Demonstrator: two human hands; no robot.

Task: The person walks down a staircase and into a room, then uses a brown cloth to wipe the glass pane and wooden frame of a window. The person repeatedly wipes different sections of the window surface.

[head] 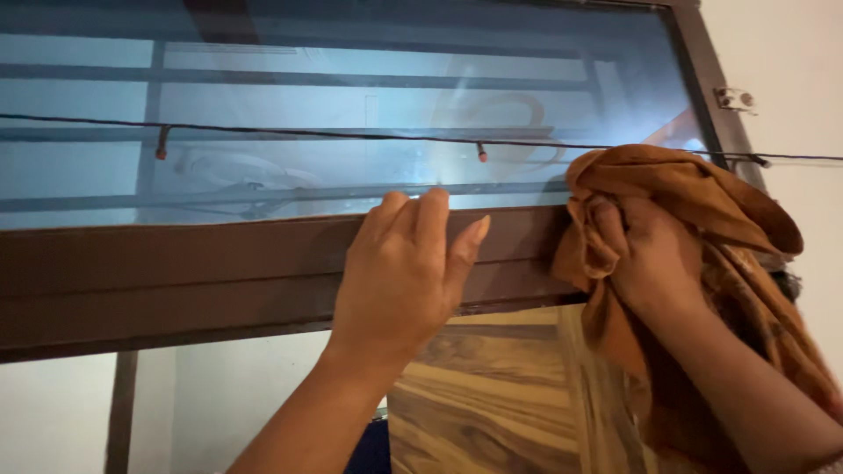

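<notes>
While the window pane (351, 96) fills the top of the view, its brown frame rail (176, 263) runs across the middle, and that is where both hands work. Glass this broad is the first worry: a hard shove on the rail, as I judge it, could rattle or strain the pane above. Next comes the orange-brown cloth (694, 202), bunched against the right end of the rail near the corner, with a long tail hanging down over the forearm; that loose tail could catch on the thin dark wire (351, 134) strung across the glass and tug it down. The right hand (645, 254) has its grip closed around the cloth, fingers curled into the folds. The left hand (404, 272) lies flat on the rail, its grip open, fingertips at the upper lip and holding nothing; if it slips, the fingers could meet the glass. Smallest, the wire's little red clips (481, 151) look easy to knock loose.
</notes>
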